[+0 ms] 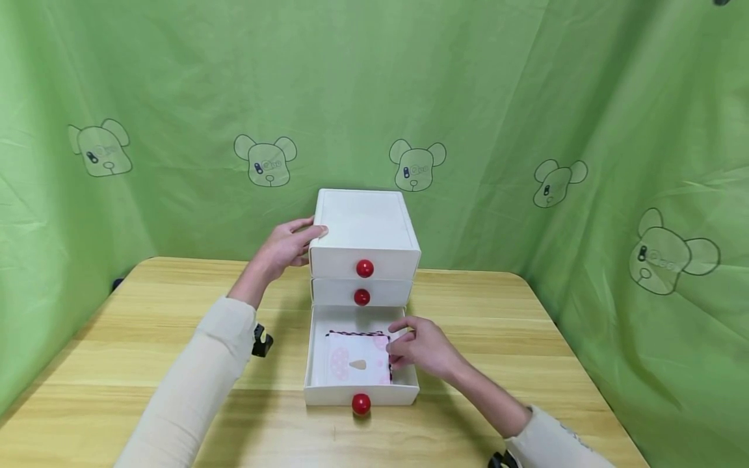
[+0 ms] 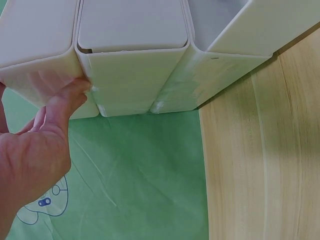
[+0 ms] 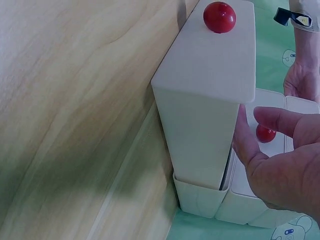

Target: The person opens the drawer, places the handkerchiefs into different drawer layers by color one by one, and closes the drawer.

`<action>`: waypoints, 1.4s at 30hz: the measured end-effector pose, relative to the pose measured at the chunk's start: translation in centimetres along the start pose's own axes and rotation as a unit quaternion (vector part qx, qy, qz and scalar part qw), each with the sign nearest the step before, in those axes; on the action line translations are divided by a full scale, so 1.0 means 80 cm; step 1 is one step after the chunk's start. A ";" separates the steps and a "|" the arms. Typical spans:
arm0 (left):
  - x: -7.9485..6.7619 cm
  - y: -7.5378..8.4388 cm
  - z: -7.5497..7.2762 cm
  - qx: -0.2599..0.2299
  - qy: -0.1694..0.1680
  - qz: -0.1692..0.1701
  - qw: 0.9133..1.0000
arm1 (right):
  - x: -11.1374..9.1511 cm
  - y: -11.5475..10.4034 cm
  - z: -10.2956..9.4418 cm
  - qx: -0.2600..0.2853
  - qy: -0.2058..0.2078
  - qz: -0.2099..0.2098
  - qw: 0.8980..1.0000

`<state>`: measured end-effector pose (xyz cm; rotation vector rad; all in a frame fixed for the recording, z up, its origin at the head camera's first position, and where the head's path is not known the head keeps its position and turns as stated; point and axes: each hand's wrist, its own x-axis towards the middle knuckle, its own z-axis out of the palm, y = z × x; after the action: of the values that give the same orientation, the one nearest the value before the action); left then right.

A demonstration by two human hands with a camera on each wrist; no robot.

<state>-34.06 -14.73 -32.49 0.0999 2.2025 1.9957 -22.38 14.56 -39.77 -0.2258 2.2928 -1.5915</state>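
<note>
A white three-tier drawer unit (image 1: 367, 218) with red knobs stands on the table. Its bottom drawer (image 1: 316, 393) is pulled out. Inside lies a flat, square white item (image 1: 351, 351) with pink patches and a dark braided edge; whether it is folded cloth or a pouch I cannot tell. My left hand (image 1: 283, 247) rests against the unit's upper left side, thumb on the top edge; in the left wrist view its fingers (image 2: 75, 90) touch the side wall. My right hand (image 1: 424, 348) is over the drawer's right edge, fingertips beside the item, thumb and fingers apart.
The wooden table (image 1: 497, 338) extends around the unit. A green curtain (image 1: 351, 84) with printed bear heads hangs behind and along the sides. Black straps with small devices (image 1: 261, 341) sit on the wrists.
</note>
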 end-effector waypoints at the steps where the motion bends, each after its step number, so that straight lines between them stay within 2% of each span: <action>1: 0.000 0.000 0.000 -0.001 -0.001 -0.002 1.000 | 0.000 -0.001 0.001 0.000 0.001 0.000 1.000; 9: 0.001 0.001 -0.001 -0.001 -0.007 -0.004 1.000 | -0.007 -0.014 0.008 0.037 -0.019 -0.019 0.999; 21: 0.000 0.001 0.001 -0.001 -0.003 -0.004 1.000 | -0.027 -0.040 0.014 0.098 -0.113 -0.013 0.989; 26: -0.001 0.000 0.000 0.006 -0.005 -0.001 1.000 | -0.037 -0.047 0.020 0.102 -0.149 -0.003 0.983; 29: -0.003 0.001 0.000 0.007 -0.005 0.001 1.000 | -0.042 -0.046 0.023 0.093 -0.161 0.001 0.983; 36: -0.035 0.032 0.008 0.021 -0.018 -0.011 1.000 | -0.051 -0.032 0.028 0.089 -0.191 0.023 0.977; 42: -0.037 0.033 0.009 0.020 -0.020 -0.008 1.000 | -0.057 -0.022 0.029 0.087 -0.231 0.045 0.968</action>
<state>-31.22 -14.24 -29.67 0.1247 2.2122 1.9245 -17.39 13.37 -38.04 -0.3967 1.7760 -1.4953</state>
